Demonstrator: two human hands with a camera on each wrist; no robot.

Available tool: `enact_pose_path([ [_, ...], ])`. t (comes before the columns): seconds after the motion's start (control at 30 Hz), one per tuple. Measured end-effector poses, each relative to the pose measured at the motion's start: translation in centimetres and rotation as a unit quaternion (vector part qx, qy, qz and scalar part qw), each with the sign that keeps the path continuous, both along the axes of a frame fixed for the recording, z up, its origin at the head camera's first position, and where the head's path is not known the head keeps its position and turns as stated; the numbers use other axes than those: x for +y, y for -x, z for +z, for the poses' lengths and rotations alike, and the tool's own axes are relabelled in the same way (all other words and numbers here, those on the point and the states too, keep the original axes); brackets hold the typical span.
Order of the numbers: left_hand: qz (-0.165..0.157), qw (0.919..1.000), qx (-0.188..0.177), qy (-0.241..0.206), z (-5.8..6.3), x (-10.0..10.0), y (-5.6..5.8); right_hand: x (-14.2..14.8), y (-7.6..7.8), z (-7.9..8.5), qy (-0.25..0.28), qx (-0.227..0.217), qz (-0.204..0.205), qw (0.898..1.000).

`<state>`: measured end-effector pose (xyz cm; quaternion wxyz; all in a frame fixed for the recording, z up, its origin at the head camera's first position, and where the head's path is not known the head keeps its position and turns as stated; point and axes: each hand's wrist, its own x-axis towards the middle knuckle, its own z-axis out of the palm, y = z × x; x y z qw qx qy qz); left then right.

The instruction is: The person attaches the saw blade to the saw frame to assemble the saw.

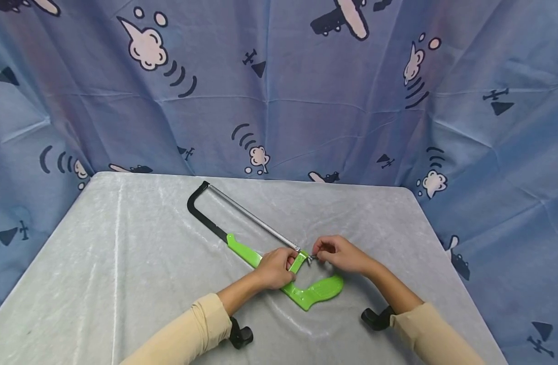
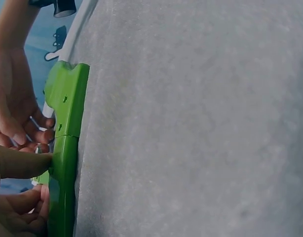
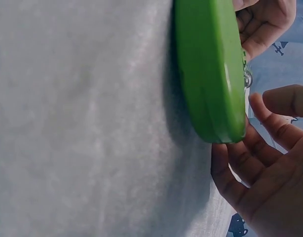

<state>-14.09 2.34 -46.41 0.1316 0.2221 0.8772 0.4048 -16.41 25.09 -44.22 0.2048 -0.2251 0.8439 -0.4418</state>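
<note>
Left hand (image 1: pixel 275 268) grasps the hacksaw (image 1: pixel 246 252) on the bench (image 1: pixel 146 279); right hand (image 1: pixel 343 253), released with fingers loosely bent, sits nearer the wing nut (image 1: pixel 310 259), and I see the saw's long axis slant away far-left from that nut

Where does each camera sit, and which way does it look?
Head: on the person's head, facing forward and down at the hacksaw on the table; left hand, right hand and sleeves show.
Left wrist: on that wrist, facing the table and green handle; parts of both hands show.
Right wrist: on that wrist, facing the table and the handle's end; parts of both hands show.
Both wrist views share the handle and both hands.
</note>
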Motion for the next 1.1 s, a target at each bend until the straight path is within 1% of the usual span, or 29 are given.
enact_pose_path([
  [0.23, 0.003, 1.0, -0.006, -0.003, -0.3, 0.0, 0.0, -0.1, 0.0, -0.2, -0.001, 0.002, 0.002, 1.0],
  [0.63, 0.005, 0.9999, -0.01, -0.004, -0.3, -0.1, 0.1, -0.2, 0.2, -0.6, -0.015, -0.004, 0.012, 1.0],
  [0.87, 0.006, 0.9999, -0.011, -0.002, -0.2, 0.0, 0.1, -0.8, 0.2, -0.6, -0.055, -0.008, 0.019, 0.998],
  [1.0, 0.009, 0.9999, -0.013, -0.005, -0.3, -0.1, 0.1, -1.2, 0.1, -0.3, -0.071, -0.014, 0.025, 0.997],
  [1.1, 0.008, 0.9998, -0.015, -0.008, -0.3, 0.0, 0.1, -1.4, 0.1, -0.1, -0.075, -0.03, 0.031, 0.996],
])
